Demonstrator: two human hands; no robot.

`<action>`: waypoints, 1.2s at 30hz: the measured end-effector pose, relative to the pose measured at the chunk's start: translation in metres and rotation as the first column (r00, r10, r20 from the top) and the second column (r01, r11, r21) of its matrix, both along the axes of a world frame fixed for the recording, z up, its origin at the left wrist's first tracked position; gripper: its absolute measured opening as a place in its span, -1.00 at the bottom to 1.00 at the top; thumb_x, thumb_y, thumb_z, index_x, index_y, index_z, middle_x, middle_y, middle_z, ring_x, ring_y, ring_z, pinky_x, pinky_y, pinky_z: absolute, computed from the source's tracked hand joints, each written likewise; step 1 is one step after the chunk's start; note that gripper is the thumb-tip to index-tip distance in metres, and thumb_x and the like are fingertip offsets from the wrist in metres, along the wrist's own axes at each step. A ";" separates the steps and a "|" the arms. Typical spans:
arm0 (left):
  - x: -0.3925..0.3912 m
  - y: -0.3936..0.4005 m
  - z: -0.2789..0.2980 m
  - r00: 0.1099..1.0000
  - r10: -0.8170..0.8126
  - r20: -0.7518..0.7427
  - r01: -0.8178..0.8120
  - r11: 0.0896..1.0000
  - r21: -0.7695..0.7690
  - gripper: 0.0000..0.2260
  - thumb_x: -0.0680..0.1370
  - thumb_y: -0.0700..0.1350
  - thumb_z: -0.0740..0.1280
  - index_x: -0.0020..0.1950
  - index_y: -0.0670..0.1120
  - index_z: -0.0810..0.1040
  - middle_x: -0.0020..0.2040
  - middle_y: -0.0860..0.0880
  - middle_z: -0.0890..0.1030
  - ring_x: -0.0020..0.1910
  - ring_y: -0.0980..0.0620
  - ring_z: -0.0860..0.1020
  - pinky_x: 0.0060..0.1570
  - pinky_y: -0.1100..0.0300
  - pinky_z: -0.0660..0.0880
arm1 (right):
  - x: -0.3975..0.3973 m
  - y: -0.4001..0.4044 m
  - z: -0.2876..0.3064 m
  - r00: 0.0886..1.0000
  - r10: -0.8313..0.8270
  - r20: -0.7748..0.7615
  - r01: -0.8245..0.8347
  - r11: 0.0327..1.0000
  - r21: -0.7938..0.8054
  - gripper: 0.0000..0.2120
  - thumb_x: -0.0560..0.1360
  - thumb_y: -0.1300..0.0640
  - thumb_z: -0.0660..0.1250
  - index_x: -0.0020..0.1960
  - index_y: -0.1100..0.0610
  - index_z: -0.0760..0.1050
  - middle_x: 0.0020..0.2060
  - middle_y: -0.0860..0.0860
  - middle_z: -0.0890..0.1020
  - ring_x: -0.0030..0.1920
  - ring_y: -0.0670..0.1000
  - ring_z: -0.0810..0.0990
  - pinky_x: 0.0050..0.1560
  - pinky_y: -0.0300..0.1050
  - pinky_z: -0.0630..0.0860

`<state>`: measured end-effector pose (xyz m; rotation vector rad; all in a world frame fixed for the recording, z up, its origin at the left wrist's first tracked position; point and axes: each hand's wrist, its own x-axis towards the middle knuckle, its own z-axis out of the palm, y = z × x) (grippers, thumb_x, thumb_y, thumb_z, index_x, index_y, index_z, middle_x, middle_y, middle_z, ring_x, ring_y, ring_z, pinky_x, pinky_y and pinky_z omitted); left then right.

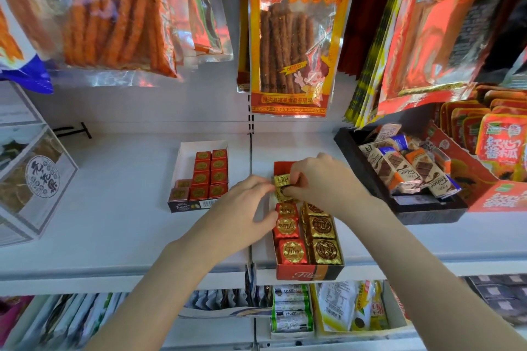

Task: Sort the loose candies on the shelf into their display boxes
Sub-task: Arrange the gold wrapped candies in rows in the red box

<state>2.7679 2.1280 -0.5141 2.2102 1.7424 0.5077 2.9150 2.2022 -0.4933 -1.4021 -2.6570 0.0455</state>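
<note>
Both bare forearms reaching up and inward from the lower edge, meeting over the far half of the red display box (pixel 306 272). Left hand (pixel 245 208) palm down, fingers curled, fingertips pinching the left edge of a gold-wrapped candy (pixel 281 179). Right hand (pixel 322 179) arched over the box from the right, knuckles up, grip clamped on the same candy's right side, thumb tucked beneath; more gold foil just under it, its shape hard to tell.

White shelf (pixel 122 208) carrying everything. Black tray (pixel 427 208) of orange-and-white bars at right, well apart from the hands. White display box (pixel 182 151) left of centre, holding rows of red square candies (pixel 211 174), near end printed dark with a barcode.

Red display box at the shelf's front lip, lettered Fileo on its front wall. Inside, two columns: red-foil candies (pixel 291 251) with gold round seals on the left, gold-foil candies (pixel 325 251) with dark seals on the right, packed touching. Held candy small, square, crinkled gold, lifted just above the box's far end.
</note>
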 end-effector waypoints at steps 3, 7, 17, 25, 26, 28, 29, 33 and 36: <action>-0.003 0.000 0.000 1.000 -0.013 -0.002 0.013 1.000 -0.014 -0.55 0.56 0.03 0.19 0.42 -0.03 0.25 0.38 0.09 0.29 0.35 0.16 0.27 0.29 0.37 0.14 | -0.015 -0.003 -0.001 0.996 -0.087 0.032 0.087 0.996 0.027 -0.61 0.43 -0.14 0.29 0.04 0.17 0.49 -0.03 0.13 0.58 0.08 0.16 0.48 -0.08 -0.10 0.28; -0.006 -0.001 -0.001 1.000 -0.008 -0.009 0.008 1.000 -0.025 -0.53 0.55 0.05 0.19 0.44 -0.02 0.23 0.40 0.09 0.28 0.36 0.15 0.27 0.31 0.33 0.15 | -0.027 -0.005 -0.008 0.986 -0.140 0.090 0.138 0.990 0.036 -0.59 0.44 -0.10 0.31 0.12 0.18 0.43 0.04 0.16 0.57 0.15 0.19 0.45 0.02 -0.03 0.36; -0.005 -0.003 -0.001 0.998 -0.019 -0.052 0.016 0.999 -0.049 -0.59 0.57 0.07 0.13 0.42 0.06 0.24 0.42 0.10 0.22 0.40 0.10 0.17 0.38 0.17 0.13 | 0.016 0.017 0.022 0.818 -0.303 -0.489 0.002 0.851 -0.525 -0.80 0.48 0.02 0.21 0.04 0.00 0.55 -0.19 -0.10 0.54 -0.15 -0.09 0.48 -0.17 -0.25 0.36; 0.007 0.000 0.000 0.990 -0.021 -0.138 0.003 0.991 -0.131 -0.67 0.60 0.00 0.04 0.34 0.17 0.35 0.49 0.12 0.01 0.46 0.09 -0.04 0.42 -0.01 -0.02 | 0.017 0.006 0.002 0.961 -0.212 -0.180 0.178 0.966 -0.189 -0.70 0.38 -0.07 0.40 -0.11 0.10 0.37 -0.18 0.08 0.57 -0.17 0.09 0.53 -0.27 -0.08 0.43; 0.009 0.001 0.001 0.988 -0.018 -0.154 -0.001 0.993 -0.119 -0.67 0.60 0.00 0.04 0.34 0.16 0.36 0.49 0.10 0.03 0.46 0.07 0.00 0.42 0.01 -0.01 | 0.016 0.005 0.001 0.975 -0.179 -0.128 0.164 0.978 -0.126 -0.69 0.38 -0.08 0.39 -0.11 0.10 0.36 -0.16 0.08 0.55 -0.13 0.10 0.51 -0.26 -0.10 0.39; 0.010 0.001 0.002 0.984 -0.003 -0.176 -0.011 0.997 -0.082 -0.68 0.60 0.00 0.05 0.32 0.11 0.40 0.49 0.06 0.09 0.44 0.04 0.12 0.41 0.03 0.02 | 0.016 0.004 0.000 0.988 -0.145 -0.055 0.142 0.988 -0.054 -0.71 0.39 -0.09 0.38 -0.11 0.11 0.43 -0.16 0.06 0.51 -0.06 0.09 0.49 -0.19 -0.11 0.35; 0.011 0.002 0.003 0.984 0.005 -0.180 -0.017 0.998 -0.067 -0.68 0.60 0.00 0.06 0.31 0.10 0.42 0.48 0.05 0.12 0.42 0.04 0.17 0.40 0.04 0.03 | 0.017 0.005 0.000 0.990 -0.137 -0.044 0.134 0.989 -0.057 -0.73 0.39 -0.08 0.38 -0.13 0.12 0.46 -0.16 0.05 0.50 -0.06 0.08 0.49 -0.16 -0.11 0.36; 0.010 0.002 0.003 0.985 0.014 -0.171 -0.028 0.997 -0.077 -0.68 0.59 -0.01 0.06 0.30 0.09 0.43 0.48 0.06 0.13 0.41 0.05 0.20 0.40 0.03 0.05 | 0.020 0.006 0.003 0.990 -0.095 -0.108 0.076 0.983 -0.167 -0.84 0.41 0.04 0.39 -0.22 0.12 0.53 -0.15 0.03 0.57 -0.11 0.04 0.52 -0.11 -0.08 0.48; 0.009 0.001 0.003 0.986 0.006 -0.167 -0.022 0.995 -0.092 -0.68 0.60 -0.01 0.06 0.32 0.10 0.41 0.49 0.07 0.11 0.43 0.04 0.18 0.41 0.02 0.05 | 0.023 0.007 0.006 0.989 -0.074 -0.130 0.038 0.966 -0.256 -0.91 0.42 0.09 0.38 -0.20 0.10 0.59 -0.16 0.01 0.60 -0.15 -0.03 0.51 -0.10 -0.12 0.49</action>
